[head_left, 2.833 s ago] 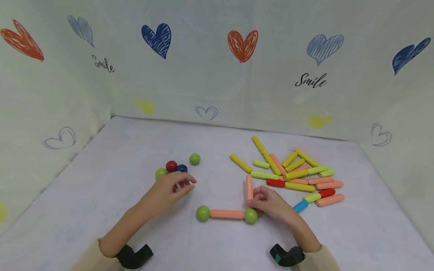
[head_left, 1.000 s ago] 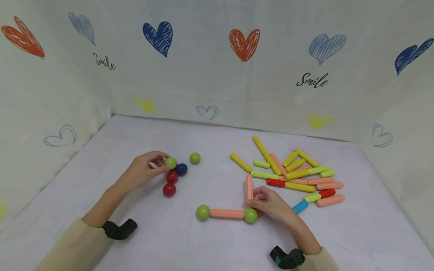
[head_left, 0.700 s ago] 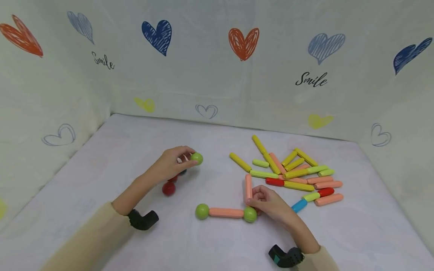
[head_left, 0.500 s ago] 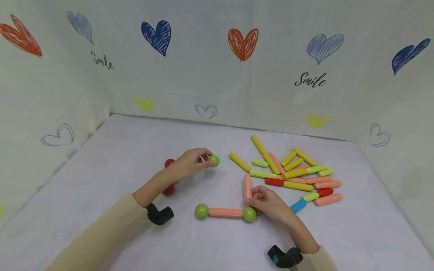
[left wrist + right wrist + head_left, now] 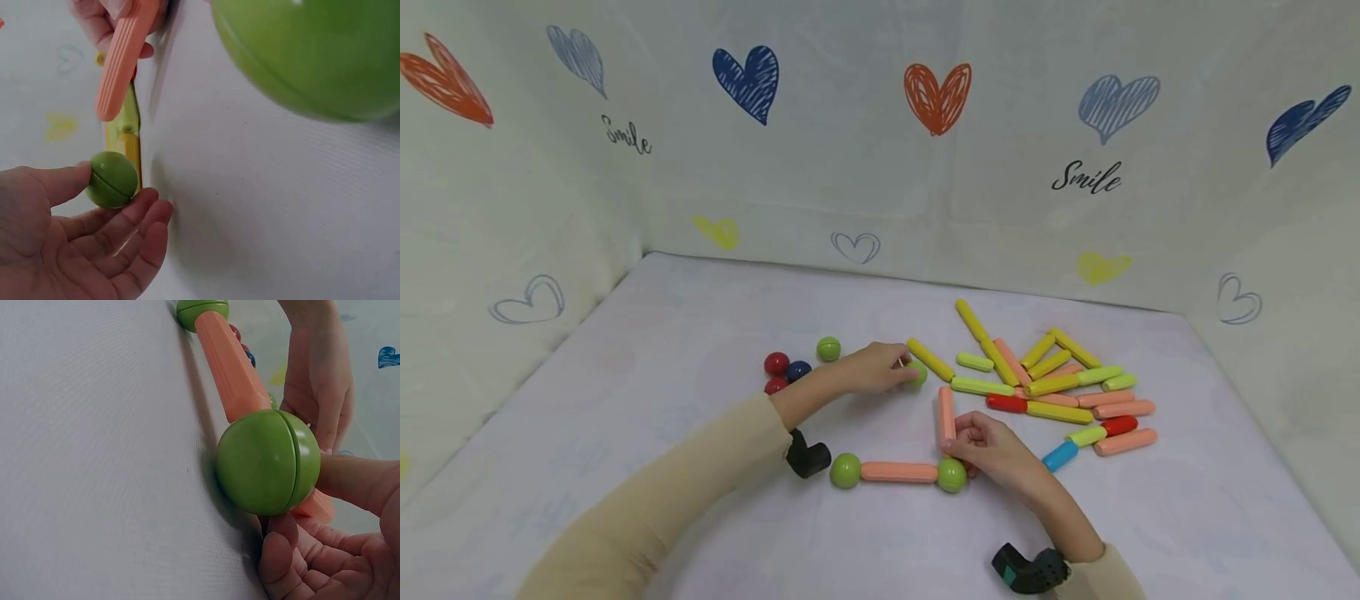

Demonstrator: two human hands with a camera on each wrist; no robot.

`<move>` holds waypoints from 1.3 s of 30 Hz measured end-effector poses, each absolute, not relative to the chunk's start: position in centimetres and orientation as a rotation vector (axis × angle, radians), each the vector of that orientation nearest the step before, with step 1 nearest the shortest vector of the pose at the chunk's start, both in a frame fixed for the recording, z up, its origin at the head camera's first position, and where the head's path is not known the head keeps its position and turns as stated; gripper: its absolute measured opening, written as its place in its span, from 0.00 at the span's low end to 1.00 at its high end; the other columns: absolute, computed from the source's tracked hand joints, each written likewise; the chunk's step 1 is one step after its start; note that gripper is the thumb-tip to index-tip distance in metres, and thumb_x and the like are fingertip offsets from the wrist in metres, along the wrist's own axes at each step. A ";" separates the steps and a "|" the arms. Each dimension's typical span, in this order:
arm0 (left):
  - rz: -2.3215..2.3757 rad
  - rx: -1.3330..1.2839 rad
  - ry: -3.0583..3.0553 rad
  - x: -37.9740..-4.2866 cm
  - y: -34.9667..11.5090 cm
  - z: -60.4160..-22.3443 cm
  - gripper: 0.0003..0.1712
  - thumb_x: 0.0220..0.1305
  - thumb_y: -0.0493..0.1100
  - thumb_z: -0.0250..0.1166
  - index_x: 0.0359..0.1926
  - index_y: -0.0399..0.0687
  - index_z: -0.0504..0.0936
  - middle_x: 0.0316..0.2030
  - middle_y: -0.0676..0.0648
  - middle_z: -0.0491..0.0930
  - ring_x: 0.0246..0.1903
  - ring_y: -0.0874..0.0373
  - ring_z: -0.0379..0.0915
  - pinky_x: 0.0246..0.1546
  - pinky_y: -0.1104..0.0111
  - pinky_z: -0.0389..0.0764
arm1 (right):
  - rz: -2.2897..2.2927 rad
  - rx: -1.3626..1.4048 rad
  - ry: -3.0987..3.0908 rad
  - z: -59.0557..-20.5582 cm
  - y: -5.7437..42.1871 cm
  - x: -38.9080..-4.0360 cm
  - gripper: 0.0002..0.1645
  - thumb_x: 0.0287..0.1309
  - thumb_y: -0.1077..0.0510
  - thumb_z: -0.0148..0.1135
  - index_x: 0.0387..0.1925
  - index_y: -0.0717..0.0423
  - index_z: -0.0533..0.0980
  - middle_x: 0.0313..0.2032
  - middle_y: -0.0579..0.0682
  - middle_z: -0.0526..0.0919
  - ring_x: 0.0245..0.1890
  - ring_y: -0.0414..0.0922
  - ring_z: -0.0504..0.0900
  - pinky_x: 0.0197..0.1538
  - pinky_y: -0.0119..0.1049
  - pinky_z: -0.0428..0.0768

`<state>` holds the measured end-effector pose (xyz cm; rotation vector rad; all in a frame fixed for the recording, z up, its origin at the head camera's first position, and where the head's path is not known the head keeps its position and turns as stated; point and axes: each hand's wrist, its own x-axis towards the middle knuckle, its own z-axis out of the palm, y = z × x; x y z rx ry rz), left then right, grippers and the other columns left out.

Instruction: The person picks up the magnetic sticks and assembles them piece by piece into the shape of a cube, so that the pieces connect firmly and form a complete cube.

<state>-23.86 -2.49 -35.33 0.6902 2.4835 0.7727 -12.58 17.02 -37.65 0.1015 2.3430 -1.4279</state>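
While the left hand [image 5: 880, 367] pinches a green ball [image 5: 916, 374] between thumb and fingertips, the right hand [image 5: 1000, 448] grips a salmon stick [image 5: 947, 413] by its near end. The pinched ball is just left of that stick's far end and close to the near end of a yellow stick [image 5: 929, 359]. At the near end of the gripped stick sits a corner ball [image 5: 952, 476], also green, and from it a second salmon stick [image 5: 898, 472] runs left to an end ball [image 5: 846, 471] of the same green; the two salmon sticks form an L, with the gripped one pointing toward the far side of the table [image 5: 715, 542]. Farther left, beyond the left forearm, a red ball [image 5: 777, 364] rests beside a blue ball [image 5: 799, 372], with another red one [image 5: 776, 385] on their near side, partly covered by the arm, and a lone green ball [image 5: 828, 348] slightly apart to the right. On the right side of the table lies a scatter of sticks [image 5: 1054, 386] in yellow, lime, salmon, red and blue, some joined end to end. Behind everything hangs a pale cloth [image 5: 850, 183] printed with hearts and the word "Smile".
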 end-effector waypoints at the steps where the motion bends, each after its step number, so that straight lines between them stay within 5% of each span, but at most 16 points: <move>1: 0.763 0.695 2.474 -24.0 -2.2 -35.4 0.20 0.68 0.49 0.54 0.51 0.38 0.73 0.30 0.48 0.78 0.28 0.61 0.72 0.30 0.73 0.73 | -1.427 0.096 2.345 -37.7 17.0 -12.6 0.26 0.56 0.49 0.63 0.49 0.61 0.69 0.26 0.48 0.74 0.26 0.42 0.73 0.33 0.31 0.75; 8: 0.616 0.734 2.434 -24.6 -0.1 -35.2 0.14 0.69 0.49 0.52 0.42 0.41 0.72 0.23 0.51 0.69 0.23 0.62 0.63 0.24 0.74 0.65 | -1.430 0.075 2.349 -37.8 17.1 -12.6 0.28 0.56 0.49 0.63 0.52 0.62 0.68 0.25 0.48 0.73 0.25 0.42 0.73 0.31 0.31 0.75; 17: 0.388 0.723 2.414 -24.3 1.7 -34.7 0.23 0.71 0.53 0.45 0.58 0.43 0.65 0.53 0.44 0.74 0.45 0.58 0.70 0.51 0.62 0.72 | -1.418 0.033 2.367 -38.0 17.2 -12.6 0.30 0.57 0.49 0.62 0.54 0.64 0.67 0.24 0.48 0.72 0.24 0.42 0.71 0.29 0.30 0.72; 39: 0.400 0.729 2.410 -24.4 1.1 -34.8 0.26 0.72 0.53 0.43 0.63 0.46 0.65 0.59 0.44 0.71 0.57 0.54 0.68 0.57 0.60 0.69 | -1.398 0.116 2.405 -38.0 16.7 -12.6 0.27 0.57 0.54 0.61 0.55 0.63 0.68 0.24 0.48 0.74 0.24 0.42 0.71 0.29 0.31 0.73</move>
